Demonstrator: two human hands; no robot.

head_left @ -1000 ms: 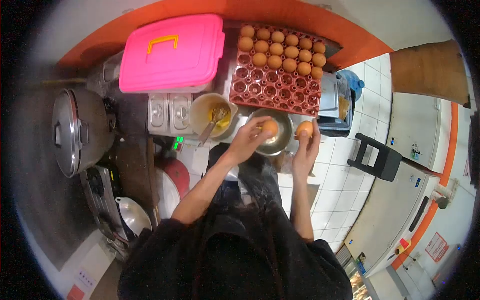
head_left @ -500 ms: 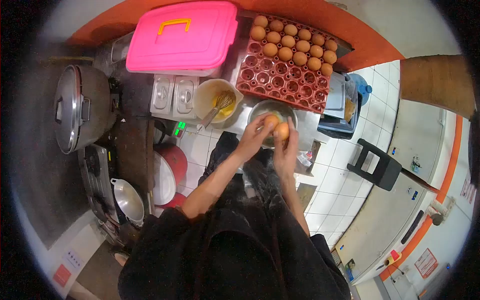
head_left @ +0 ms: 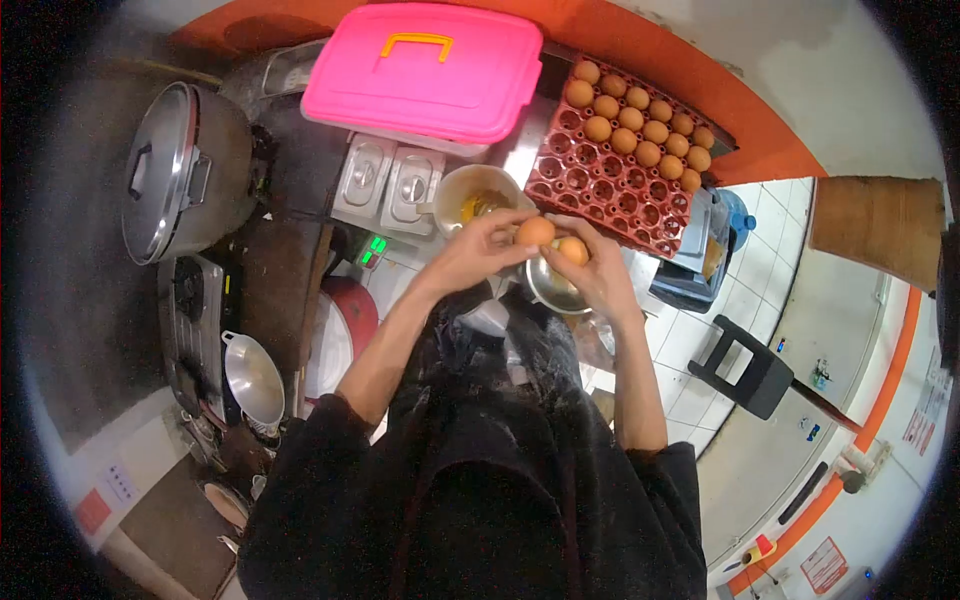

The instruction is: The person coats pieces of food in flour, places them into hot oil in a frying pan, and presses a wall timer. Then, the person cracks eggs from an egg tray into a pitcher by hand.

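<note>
My left hand pinches a brown egg between thumb and fingers. My right hand holds a second rounded, brighter orange egg piece close beside it; whether these are two eggs or halves of one shell I cannot tell. Under the hands is a metal bowl, partly hidden by my fingers. Just beyond my left hand stands a cream-coloured mixing bowl with yellow egg and a whisk in it, the whisk's handle covered.
A red egg tray with several brown eggs lies at the back right. At the back left are a pink-lidded box and lidded steel containers. A scale display glows green. A large pot and a wok stand left.
Both hands, with the egg pieces, have shifted slightly toward the mixing bowl, and the two pieces sit a little farther apart. The camera view has shifted too.
</note>
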